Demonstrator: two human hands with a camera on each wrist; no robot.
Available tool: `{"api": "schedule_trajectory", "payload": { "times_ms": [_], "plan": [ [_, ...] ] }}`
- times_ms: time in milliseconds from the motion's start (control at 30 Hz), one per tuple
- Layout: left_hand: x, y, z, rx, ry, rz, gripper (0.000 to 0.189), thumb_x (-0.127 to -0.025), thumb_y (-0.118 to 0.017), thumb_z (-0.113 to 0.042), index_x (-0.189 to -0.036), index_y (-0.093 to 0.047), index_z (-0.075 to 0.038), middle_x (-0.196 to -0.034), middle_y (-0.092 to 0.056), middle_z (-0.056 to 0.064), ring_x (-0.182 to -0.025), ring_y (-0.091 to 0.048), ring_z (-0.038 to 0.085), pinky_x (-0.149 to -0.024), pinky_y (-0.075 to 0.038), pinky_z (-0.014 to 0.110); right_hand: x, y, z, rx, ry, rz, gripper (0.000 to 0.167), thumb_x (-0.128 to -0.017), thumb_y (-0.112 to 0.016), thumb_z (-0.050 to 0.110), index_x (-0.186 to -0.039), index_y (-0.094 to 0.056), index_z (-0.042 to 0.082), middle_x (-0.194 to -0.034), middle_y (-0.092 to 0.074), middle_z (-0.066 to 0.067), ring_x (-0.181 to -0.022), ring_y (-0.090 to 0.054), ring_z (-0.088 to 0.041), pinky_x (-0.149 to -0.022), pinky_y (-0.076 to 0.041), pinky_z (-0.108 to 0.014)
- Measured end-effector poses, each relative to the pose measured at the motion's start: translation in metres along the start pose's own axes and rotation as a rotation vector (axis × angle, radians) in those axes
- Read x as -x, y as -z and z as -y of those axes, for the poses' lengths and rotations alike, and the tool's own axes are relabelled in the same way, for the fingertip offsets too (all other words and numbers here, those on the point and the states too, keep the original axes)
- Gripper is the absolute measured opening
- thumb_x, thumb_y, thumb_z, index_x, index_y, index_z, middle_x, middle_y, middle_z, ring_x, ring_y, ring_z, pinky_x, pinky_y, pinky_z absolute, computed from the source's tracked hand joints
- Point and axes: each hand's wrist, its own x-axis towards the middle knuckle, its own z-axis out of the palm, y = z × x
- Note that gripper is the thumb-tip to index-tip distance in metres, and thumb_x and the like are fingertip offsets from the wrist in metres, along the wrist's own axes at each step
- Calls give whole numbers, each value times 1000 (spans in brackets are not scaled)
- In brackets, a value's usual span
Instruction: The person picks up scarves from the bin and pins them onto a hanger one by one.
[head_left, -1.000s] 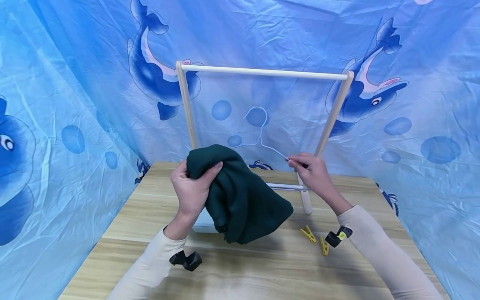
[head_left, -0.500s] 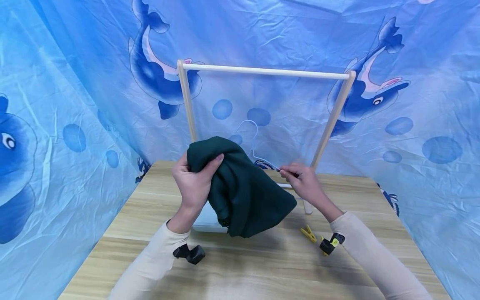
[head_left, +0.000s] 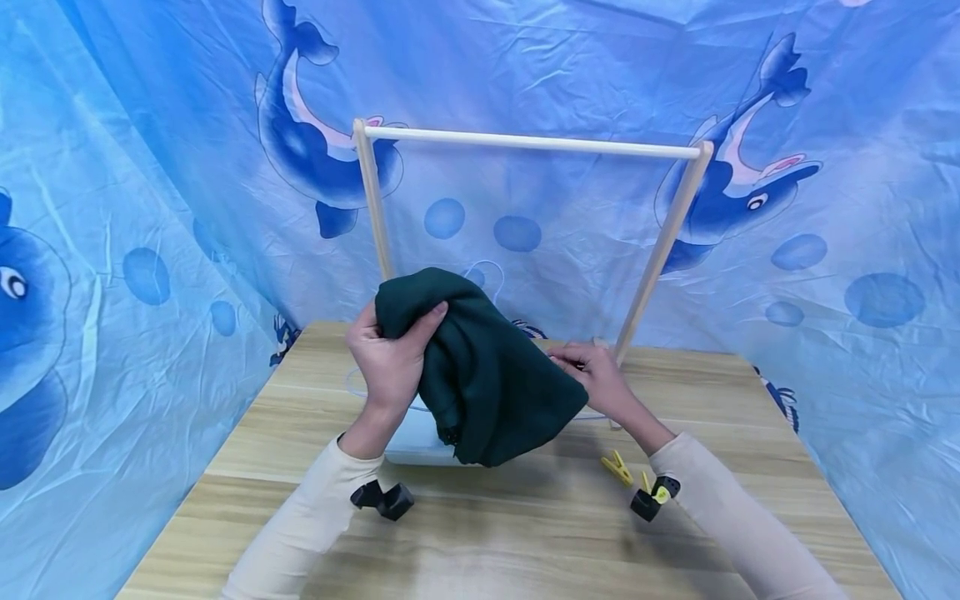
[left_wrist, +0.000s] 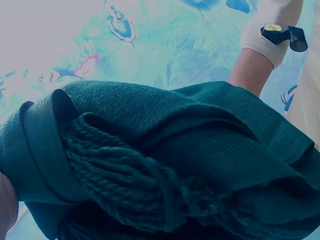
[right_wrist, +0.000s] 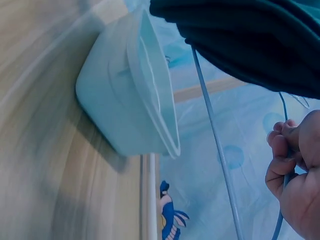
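A folded dark green scarf hangs from my left hand, which grips its upper left part with the thumb on top. Its twisted fringe shows up close in the left wrist view. My right hand pinches one arm of a thin wire hanger beside the scarf's right edge. The hook of the hanger rises above the scarf in the head view. Most of the hanger is hidden by the scarf; I cannot tell whether its lower bar runs through the fold or behind it.
A wooden rack with a white top bar stands at the back of the table. Partly under the scarf sits a pale plastic bin. Yellow clothespins lie at the right, one mostly behind the wrist camera. Blue dolphin-print curtains surround everything.
My right hand has moved left and down, bringing the hanger behind the scarf, with its hook lower. My left hand stays nearly in place, lifting the scarf slightly.
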Motion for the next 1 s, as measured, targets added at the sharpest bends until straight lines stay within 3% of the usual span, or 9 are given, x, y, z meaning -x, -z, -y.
{"api": "schedule_trajectory", "payload": {
  "times_ms": [233, 400, 633, 1000],
  "plan": [
    [0, 1, 4, 6, -21, 36, 16, -78, -89, -7, -91, -78, -6, -88, -75, 7, -84, -71, 21, -81, -57, 35, -2, -4, 7, -54, -49, 37, 18, -98, -62, -7, -108, -76, -7, -98, -74, -18, -79, -63, -12, -68, -51, -21],
    [3, 2, 7, 8, -40, 80, 16, -78, -89, -7, -88, -77, -2, -88, -76, 6, -83, -71, 20, -81, -57, 35, -4, -4, 10, -69, -94, 61, 17, -98, -62, -6, -107, -77, -7, -96, -75, -17, -71, -57, -8, -62, -45, -22],
    [8, 7, 12, -10, -36, 106, 18, -78, -89, -8, -90, -78, -2, -88, -76, 8, -84, -71, 19, -81, -57, 34, -4, 1, 14, -159, -116, 113, 19, -100, -61, 0, -110, -76, -5, -89, -71, -13, -65, -55, -13, -58, -48, -24],
    [16, 15, 15, -82, -34, 115, 17, -74, -89, -1, -86, -77, -1, -82, -74, 6, -79, -70, 15, -74, -54, 30, -7, 7, 16, -220, -10, 138, 19, -100, -58, -6, -101, -76, -6, -78, -66, -12, -57, -52, -15, -51, -46, -25]
  ]
}}
